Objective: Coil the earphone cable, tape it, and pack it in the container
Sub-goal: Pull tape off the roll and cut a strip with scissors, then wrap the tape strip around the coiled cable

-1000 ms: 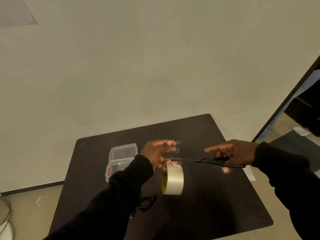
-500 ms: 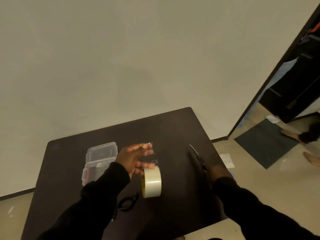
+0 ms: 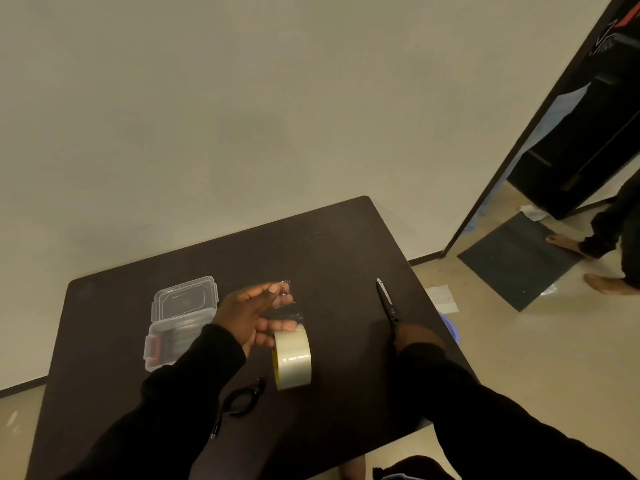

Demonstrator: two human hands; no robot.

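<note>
The black earphone cable (image 3: 242, 400) lies coiled on the dark table (image 3: 332, 244), beside my left sleeve. Left of it stands the clear container (image 3: 183, 320), its lid open toward the wall and red latches at its near end. My left hand (image 3: 252, 317) hovers over the table's middle with fingers spread. A short clear tape strip (image 3: 285, 294) clings to its upper fingertips, and its lower fingers hold the tape roll (image 3: 292, 358), which stands on edge. My right hand (image 3: 415, 337) covers the handles of black scissors (image 3: 386, 299), whose blades lie flat pointing away from me.
The table's right edge runs just beyond the scissors, with a purple object (image 3: 450, 327) on the floor below it. A dark mat (image 3: 519, 261) lies by an open doorway at right, where another person's bare feet (image 3: 602, 284) stand. A pale wall backs the table.
My right hand has brought the scissors from mid-air beside the tape down onto the table's right side. My left hand keeps the cut strip and roll. The view has swung right.
</note>
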